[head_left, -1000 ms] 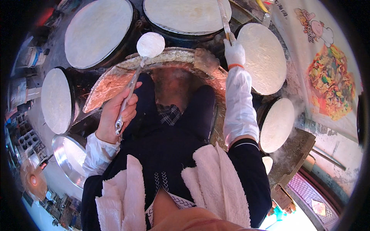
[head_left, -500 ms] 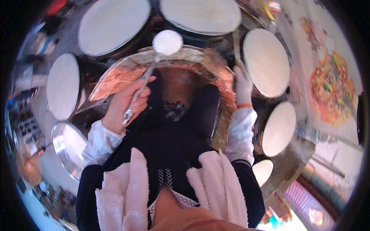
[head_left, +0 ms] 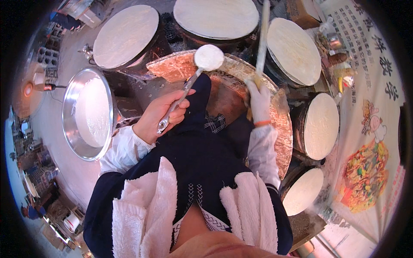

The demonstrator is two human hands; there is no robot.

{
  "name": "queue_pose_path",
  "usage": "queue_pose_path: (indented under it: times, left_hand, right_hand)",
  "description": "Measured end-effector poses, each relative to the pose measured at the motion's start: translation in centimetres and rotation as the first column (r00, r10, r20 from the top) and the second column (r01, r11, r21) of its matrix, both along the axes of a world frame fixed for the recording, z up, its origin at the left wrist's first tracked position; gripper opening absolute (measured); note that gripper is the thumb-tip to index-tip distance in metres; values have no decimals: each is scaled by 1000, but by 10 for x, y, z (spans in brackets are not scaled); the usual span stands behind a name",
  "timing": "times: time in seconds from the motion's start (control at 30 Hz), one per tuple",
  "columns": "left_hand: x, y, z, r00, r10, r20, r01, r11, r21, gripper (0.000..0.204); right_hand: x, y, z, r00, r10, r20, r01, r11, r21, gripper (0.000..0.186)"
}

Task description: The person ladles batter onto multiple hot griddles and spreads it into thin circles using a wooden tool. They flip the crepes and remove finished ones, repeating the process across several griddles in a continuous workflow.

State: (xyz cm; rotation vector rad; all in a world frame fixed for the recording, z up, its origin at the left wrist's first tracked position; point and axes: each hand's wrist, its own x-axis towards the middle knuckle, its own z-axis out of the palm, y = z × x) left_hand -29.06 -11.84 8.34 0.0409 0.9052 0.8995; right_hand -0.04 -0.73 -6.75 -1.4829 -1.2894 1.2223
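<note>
My left hand (head_left: 165, 112), bare, is closed around the metal handle of a ladle (head_left: 209, 57). White batter fills the ladle's bowl, held level above the rim of a round, rusty-orange stand (head_left: 172, 66). In a white glove with an orange band at the wrist, my right hand (head_left: 259, 101) grips a long, flat wooden stick (head_left: 263, 38) pointing away from me. The stick's far end runs out at the top edge. Left of my left hand is a steel basin (head_left: 69, 129) of white batter. Round griddles covered with pale, thin sheets, such as the far one (head_left: 215, 19), ring me.
More griddles stand at the far left (head_left: 126, 38), far right (head_left: 294, 51), right (head_left: 322, 125) and near right (head_left: 302, 191). A printed banner (head_left: 344, 172) with a food picture hangs on the right. A cardboard box (head_left: 303, 13) sits at the far right.
My view and body have turned left, so the griddles and basin have shifted clockwise in the picture. Both hands keep their holds. The basin now shows fully.
</note>
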Motion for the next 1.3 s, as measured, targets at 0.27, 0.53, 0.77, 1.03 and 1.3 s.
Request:
queue_pose_path:
  times: [0.27,0.53,0.77,1.03,1.3]
  left_hand:
    - [-30,-22,-28,979,197,-48,-198,980,-16,35]
    - [-32,-20,-6,950,237,-205,-216,969,117,37]
    - [-16,20,8,977,132,-166,-115,988,107,41]
    - [6,45,5,996,-17,-83,23,997,77,42]
    - [21,56,-2,993,-103,-61,109,988,107,41]
  right_hand:
    - [-76,138,23,628,101,772,-320,937,137,63]
    - [-20,139,18,598,-147,788,-32,978,207,68]
    - [62,144,15,405,-181,896,180,977,116,67]
    - [86,162,5,351,-111,930,104,991,79,45]
    - [57,159,0,342,-95,935,45,995,85,35]
